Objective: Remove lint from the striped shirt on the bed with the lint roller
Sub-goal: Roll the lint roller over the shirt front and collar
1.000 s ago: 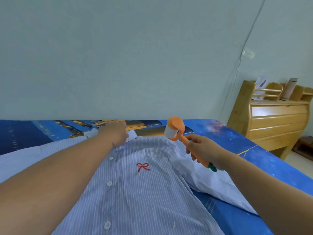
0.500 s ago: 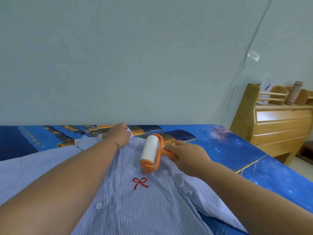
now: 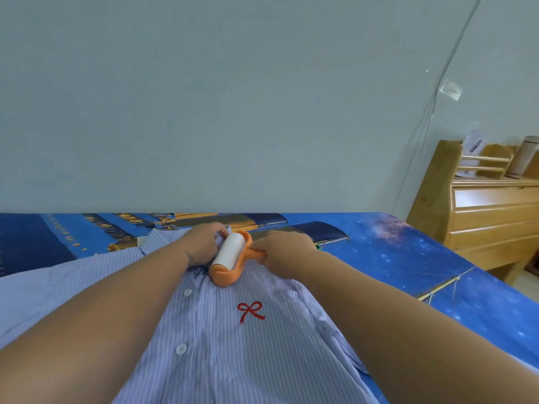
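I'm looking down at the striped shirt (image 3: 233, 345), spread flat and button-side up across the blue bed (image 3: 408, 258), its collar at the far end toward the pale wall (image 3: 233, 97). My right hand (image 3: 281, 250) has its fingers curled tight around the orange handle of the lint roller (image 3: 230, 259), and the white roll lies on the cloth just below the collar, running near-to-far, its orange frame wrapped around the near end. A green tip of the handle peeks out on the right of my fist. My left hand (image 3: 201, 246) sits right beside the roller on its left, touching it or nearly so, fingers bent and bunched down onto the collar area; I can't tell from here whether they pinch the fabric or simply press it flat. Both forearms reach in from the near corners and cross over the shirt's body. Nearer to me than the roller, the red bow (image 3: 250, 311) embroidered on the chest lies in the open, and two white buttons (image 3: 180, 349) show along the placket to its left. The shirt's right sleeve drapes off toward the near right edge of the bed. Off to the far right stands a wooden headboard cabinet (image 3: 481, 217) with a pale flask (image 3: 523, 157) on its shelf.
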Demonstrator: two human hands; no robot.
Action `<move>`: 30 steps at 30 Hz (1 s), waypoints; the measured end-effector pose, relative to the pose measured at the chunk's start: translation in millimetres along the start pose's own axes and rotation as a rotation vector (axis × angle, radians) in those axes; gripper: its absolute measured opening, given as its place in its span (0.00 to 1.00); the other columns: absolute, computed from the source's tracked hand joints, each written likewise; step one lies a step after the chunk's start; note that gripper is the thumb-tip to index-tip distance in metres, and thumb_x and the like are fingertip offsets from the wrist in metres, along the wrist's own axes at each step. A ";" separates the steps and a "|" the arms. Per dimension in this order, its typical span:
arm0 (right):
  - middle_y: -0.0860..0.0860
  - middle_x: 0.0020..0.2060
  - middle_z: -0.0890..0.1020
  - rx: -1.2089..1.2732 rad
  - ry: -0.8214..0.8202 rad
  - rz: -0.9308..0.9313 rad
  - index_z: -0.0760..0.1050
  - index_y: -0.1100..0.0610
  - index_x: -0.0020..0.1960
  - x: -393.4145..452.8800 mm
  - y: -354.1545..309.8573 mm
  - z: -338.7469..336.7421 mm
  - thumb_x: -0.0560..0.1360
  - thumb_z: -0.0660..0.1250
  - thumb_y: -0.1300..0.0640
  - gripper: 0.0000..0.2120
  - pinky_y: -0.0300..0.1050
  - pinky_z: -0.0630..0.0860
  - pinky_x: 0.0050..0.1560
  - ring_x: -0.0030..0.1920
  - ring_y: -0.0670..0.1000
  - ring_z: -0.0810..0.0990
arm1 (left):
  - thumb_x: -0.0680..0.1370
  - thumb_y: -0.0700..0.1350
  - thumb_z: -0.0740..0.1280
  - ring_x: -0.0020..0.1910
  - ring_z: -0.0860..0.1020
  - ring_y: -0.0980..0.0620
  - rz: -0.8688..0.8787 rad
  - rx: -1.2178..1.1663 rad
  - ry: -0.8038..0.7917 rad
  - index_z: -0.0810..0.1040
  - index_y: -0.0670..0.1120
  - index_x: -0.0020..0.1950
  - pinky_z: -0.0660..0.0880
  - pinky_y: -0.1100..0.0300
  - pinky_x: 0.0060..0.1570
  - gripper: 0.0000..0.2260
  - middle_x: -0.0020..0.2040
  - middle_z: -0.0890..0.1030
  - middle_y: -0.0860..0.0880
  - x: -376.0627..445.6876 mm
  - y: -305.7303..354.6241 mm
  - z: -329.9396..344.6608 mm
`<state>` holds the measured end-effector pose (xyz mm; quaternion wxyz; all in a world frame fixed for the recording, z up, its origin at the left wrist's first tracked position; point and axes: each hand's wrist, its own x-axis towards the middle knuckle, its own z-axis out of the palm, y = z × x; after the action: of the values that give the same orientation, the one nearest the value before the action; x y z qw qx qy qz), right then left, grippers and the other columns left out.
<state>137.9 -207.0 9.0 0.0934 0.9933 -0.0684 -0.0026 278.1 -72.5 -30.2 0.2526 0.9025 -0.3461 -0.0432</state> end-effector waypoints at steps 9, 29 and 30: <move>0.52 0.49 0.78 0.127 -0.154 -0.006 0.74 0.46 0.62 -26.2 23.2 -2.1 0.80 0.57 0.53 0.13 0.46 0.71 0.45 0.46 0.53 0.75 | 0.77 0.34 0.58 0.63 0.74 0.43 -0.058 0.106 -0.018 0.71 0.49 0.71 0.69 0.62 0.50 0.24 0.72 0.69 0.45 -1.5 -5.0 6.6; 0.37 0.37 0.76 0.082 -0.146 0.069 0.74 0.40 0.53 -77.9 75.3 -55.0 0.74 0.55 0.38 0.14 0.39 0.66 0.38 0.39 0.39 0.73 | 0.76 0.49 0.64 0.50 0.79 0.51 -0.068 0.144 -0.103 0.67 0.54 0.65 0.74 0.52 0.56 0.17 0.48 0.82 0.54 -31.3 -17.0 -32.9; 0.39 0.39 0.77 0.094 -0.115 0.047 0.74 0.42 0.54 -72.4 63.8 -52.1 0.75 0.54 0.41 0.14 0.41 0.67 0.38 0.40 0.43 0.74 | 0.76 0.51 0.64 0.53 0.78 0.51 -0.077 0.195 -0.100 0.70 0.54 0.62 0.72 0.51 0.59 0.15 0.49 0.81 0.55 -33.1 -18.9 -33.4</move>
<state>58.5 -249.6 71.4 0.0426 0.9929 -0.0970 -0.0544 272.9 -24.9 -13.6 0.1443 0.9321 -0.3261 -0.0637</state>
